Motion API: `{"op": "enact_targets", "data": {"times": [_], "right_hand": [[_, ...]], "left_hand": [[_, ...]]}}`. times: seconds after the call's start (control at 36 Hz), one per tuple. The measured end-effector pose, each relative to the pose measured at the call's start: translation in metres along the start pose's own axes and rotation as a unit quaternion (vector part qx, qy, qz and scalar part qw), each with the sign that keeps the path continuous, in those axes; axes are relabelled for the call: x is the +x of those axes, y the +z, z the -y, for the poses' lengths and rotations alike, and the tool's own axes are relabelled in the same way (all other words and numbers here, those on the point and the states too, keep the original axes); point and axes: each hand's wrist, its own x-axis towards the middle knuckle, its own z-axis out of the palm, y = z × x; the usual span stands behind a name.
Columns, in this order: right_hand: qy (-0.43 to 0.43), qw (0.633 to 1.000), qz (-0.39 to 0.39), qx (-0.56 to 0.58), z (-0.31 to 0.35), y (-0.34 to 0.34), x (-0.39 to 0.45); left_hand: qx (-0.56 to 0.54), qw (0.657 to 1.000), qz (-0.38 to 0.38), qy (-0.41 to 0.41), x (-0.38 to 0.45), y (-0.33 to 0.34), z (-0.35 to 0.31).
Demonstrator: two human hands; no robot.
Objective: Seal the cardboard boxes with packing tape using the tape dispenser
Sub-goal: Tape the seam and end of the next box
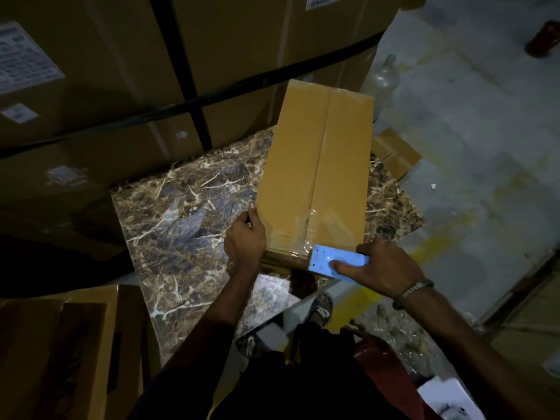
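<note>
**Taping the near end of a carton on a marble slab**

Stack of big brown strapped cardboard cartons point(121, 86) with white labels, far beyond both hands, filling the upper left. Grey stained concrete floor point(469, 131) out past the right hand. Brown veined marble-pattern slab point(188, 213) under and left of the left hand; it carries the box. Long tan closed cardboard box point(291, 165) runs away from the hands, its near end between them, clear tape shining along the centre seam and over the near edge. Open brown carton point(60, 344) low to the left of the left forearm. Left hand point(247, 242) grips the box's near-left corner, fingers curled round the side, thumb up along the edge. Right hand point(385, 268) holds the light blue flat-sided tape dispenser point(336, 262), thumb pressed flat on its side; the dispenser's front touches the box's near end at the seam. Beaded bracelet point(412, 291) on the right wrist. Clear glass bottle point(381, 83) on the floor beyond the box's far right corner.
</note>
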Motion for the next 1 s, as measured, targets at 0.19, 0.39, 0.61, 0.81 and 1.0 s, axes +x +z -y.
{"op": "enact_targets", "data": {"times": [0.19, 0.39, 0.61, 0.81, 1.0], "right_hand": [[0.004, 0.996, -0.035, -0.077, 0.021, 0.015, 0.006], [0.029, 0.997, -0.016, -0.070, 0.031, 0.015, 0.007], [0.027, 0.996, -0.059, -0.065, 0.008, 0.003, -0.006], [0.043, 0.995, -0.057, -0.067, -0.052, -0.008, -0.021], [0.079, 0.995, -0.050, 0.022, -0.077, -0.001, -0.021]], "left_hand": [[0.064, 0.989, -0.047, 0.125, -0.013, -0.001, -0.016], [0.192, 0.969, -0.010, 0.157, -0.054, 0.024, -0.037], [0.191, 0.966, -0.045, 0.169, -0.053, 0.022, -0.034], [0.200, 0.966, -0.031, 0.160, -0.054, 0.020, -0.036], [0.216, 0.961, -0.041, 0.169, -0.057, 0.018, -0.036]]}}
